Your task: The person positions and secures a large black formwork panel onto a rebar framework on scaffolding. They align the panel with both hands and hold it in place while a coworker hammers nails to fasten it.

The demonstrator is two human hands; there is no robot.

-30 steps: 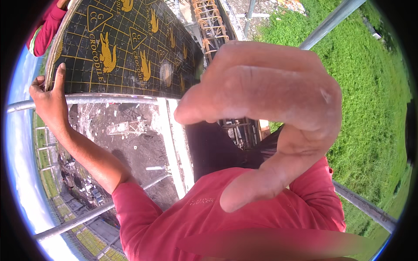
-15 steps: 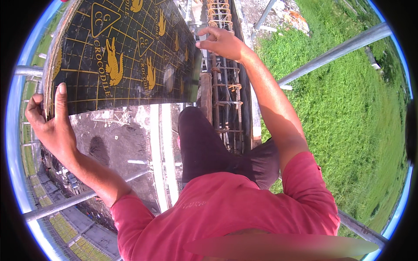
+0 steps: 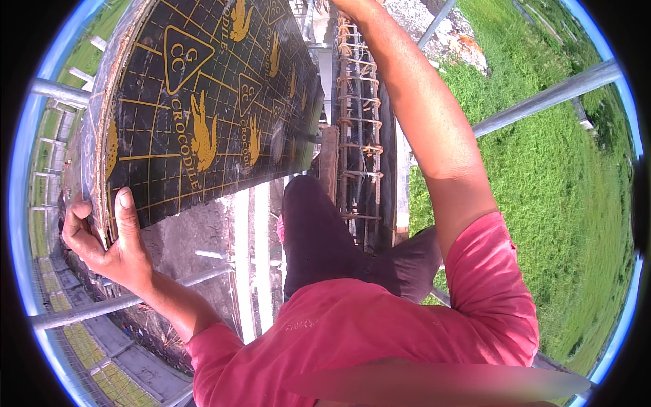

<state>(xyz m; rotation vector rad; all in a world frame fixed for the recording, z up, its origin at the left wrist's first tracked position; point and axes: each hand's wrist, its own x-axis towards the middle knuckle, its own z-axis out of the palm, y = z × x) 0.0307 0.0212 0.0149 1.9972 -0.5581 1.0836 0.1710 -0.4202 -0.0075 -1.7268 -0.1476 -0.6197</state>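
Note:
A large dark film-faced plywood panel (image 3: 224, 146) with a yellow printed grid stands tilted on my left. My left hand (image 3: 119, 241) is closed on its lower near corner, the thumb against the printed face and the fingers round the edge and back. My right arm stretches forward past the far side of the panel. Only the base of my right hand (image 3: 347, 4) shows at the top edge of the view; its fingers are out of sight. Below that arm runs a rebar cage (image 3: 359, 129) tied with rusty stirrups, set between formwork sides.
My knee (image 3: 308, 203) is close to the panel's lower edge, beside the rebar cage. Pale beams (image 3: 252, 271) run below on the left over grey ground. Metal pipes (image 3: 549, 98) cross on both sides. Grass (image 3: 536, 197) lies far below on the right.
The panel and my left hand have shifted down and slightly right in the view. My right hand has moved forward from beside the panel's far edge to the top of the view.

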